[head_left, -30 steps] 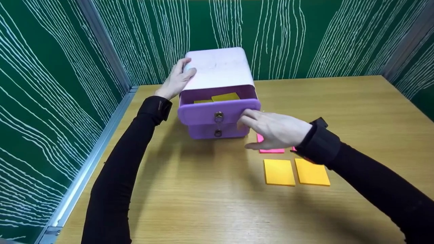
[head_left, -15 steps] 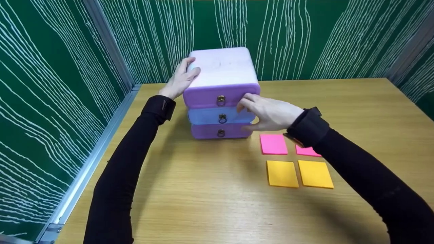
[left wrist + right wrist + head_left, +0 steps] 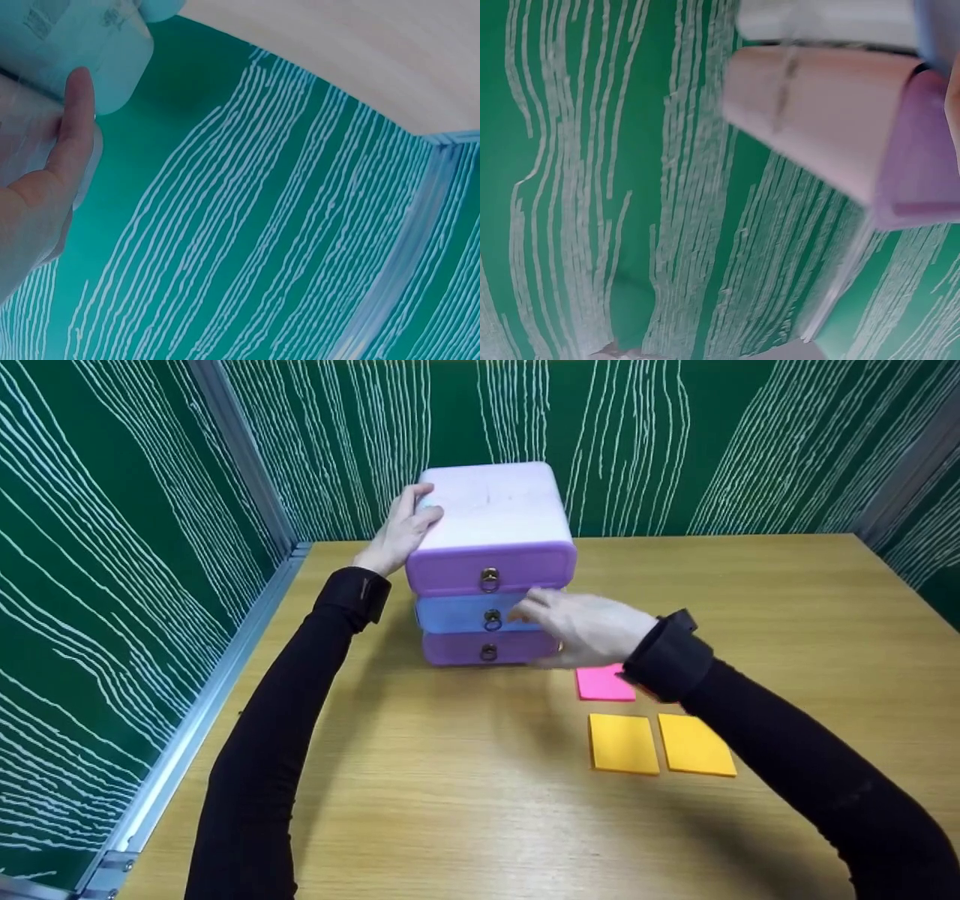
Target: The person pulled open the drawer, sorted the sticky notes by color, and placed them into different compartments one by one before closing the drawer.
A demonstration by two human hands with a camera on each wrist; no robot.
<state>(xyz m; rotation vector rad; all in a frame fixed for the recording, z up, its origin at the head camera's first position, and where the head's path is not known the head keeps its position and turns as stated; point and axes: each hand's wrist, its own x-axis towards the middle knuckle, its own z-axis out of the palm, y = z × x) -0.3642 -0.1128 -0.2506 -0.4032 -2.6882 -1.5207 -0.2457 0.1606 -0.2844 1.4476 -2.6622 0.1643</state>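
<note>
A small chest of drawers has a pale top and purple, blue and purple drawer fronts, all pushed in, each with a ring pull. My left hand rests on its top left edge, thumb on top; in the left wrist view a finger lies along its side. In front of the blue drawer, my right hand hovers at its right end with loosely bent fingers and nothing in them. It is slightly blurred. Only a sliver of that hand shows in the right wrist view, beside the purple top drawer.
A pink sticky-note pad lies on the wooden table right of the drawers, partly under the right hand. Two orange-yellow pads lie nearer. Green walls with white lines enclose the back and sides.
The top drawer, pulled out with yellow pads inside a second ago, is now closed. My right hand pushed it in, then dropped from it to the blue drawer. The left hand stayed on the chest.
</note>
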